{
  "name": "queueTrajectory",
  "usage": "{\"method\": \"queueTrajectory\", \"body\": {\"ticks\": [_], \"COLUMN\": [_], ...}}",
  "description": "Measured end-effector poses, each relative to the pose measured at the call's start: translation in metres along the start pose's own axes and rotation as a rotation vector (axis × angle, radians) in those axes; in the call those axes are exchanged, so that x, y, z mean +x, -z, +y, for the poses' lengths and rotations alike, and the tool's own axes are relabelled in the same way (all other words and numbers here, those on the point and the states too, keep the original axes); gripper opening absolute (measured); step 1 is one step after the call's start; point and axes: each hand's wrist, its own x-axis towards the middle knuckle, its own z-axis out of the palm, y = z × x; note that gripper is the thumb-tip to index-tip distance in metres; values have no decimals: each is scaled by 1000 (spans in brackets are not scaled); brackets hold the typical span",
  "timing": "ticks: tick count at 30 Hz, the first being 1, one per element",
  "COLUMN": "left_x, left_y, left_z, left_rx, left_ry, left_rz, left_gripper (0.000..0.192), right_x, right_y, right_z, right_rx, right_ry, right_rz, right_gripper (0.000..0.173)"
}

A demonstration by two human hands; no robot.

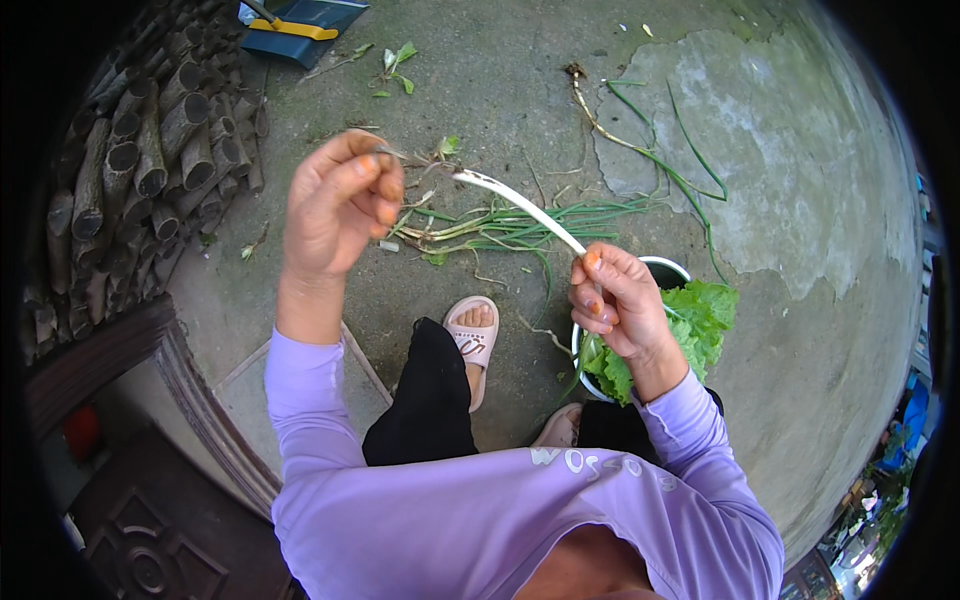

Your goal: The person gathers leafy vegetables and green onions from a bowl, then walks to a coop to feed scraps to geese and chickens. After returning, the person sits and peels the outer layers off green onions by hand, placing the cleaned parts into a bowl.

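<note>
My right hand [619, 300] is closed around the stalk of a green onion [525, 204], whose white stem slants up and left to its root end. At that end my left hand [341, 199] pinches a thin, brownish strand, perhaps roots or a peeled outer layer. Below the stem, a bunch of green onions [487, 227] lies on the concrete. One more green onion [637, 148], with soil on its roots, lies further right. Under my right hand stands a white-rimmed bucket [667, 264] with leafy green lettuce [694, 322] in it.
Stacked logs [150, 150] line the left side. A dark dustpan [289, 45] with a yellow-edged tool lies at the top left. Scraps of leaves [397, 64] are scattered on the concrete floor. My slippered foot [472, 330] is near the bunch, beside a door frame [202, 397] at the lower left.
</note>
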Motion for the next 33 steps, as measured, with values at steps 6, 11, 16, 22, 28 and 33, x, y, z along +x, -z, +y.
{"method": "queueTrajectory", "body": {"ticks": [6,11,16,22,28,33], "left_x": [19,18,11,6,-1,-2], "left_y": [45,80,-4,-35,-40,-36], "left_z": [24,-19,-22,-42,-50,-51], "left_rx": [652,2032,1367,1587,1620,1676], "left_ry": [127,-328,-435,-743,-724,-784], "left_rz": [229,361,291,-71,-75,-84], "left_gripper": [21,24,26,30,38,40], "right_x": [-8,-11,-10,-9,-11,-12], "right_y": [-14,-18,-19,-23,-22,-20], "right_z": [-18,-32,-36,-31,-30,-34], "right_rx": [-505,-823,-822,-735,-595,-568], "right_ry": [244,352,357,291,234,220], "right_rz": [163,168,156,166,176,169], "right_gripper": [26,27,27,26,24,24]}}
